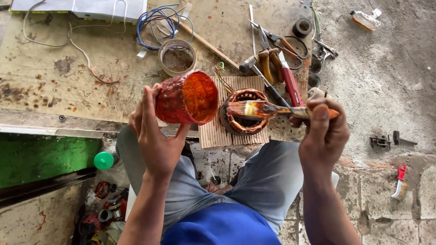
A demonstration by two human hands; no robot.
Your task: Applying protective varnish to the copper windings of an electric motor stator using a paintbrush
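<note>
Here, left hand (152,131) clasped around one orange-stained cup (187,97), tilted, mouth toward one round copper-wound stator (245,111) standing on one ribbed cardboard sheet (218,131). Right hand (323,131) clenched on one varnish-wet paintbrush (268,110), bristles lying across the stator's top.

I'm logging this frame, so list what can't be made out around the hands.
Head view only:
- Right hand: its palm and grip on the brush are hidden by its own back.
- Cup: liquid level unreadable, the inside is a uniform orange.
- Coil: its base is hidden by its own body.
- Left hand: fingertips are hidden behind the cup.
</note>
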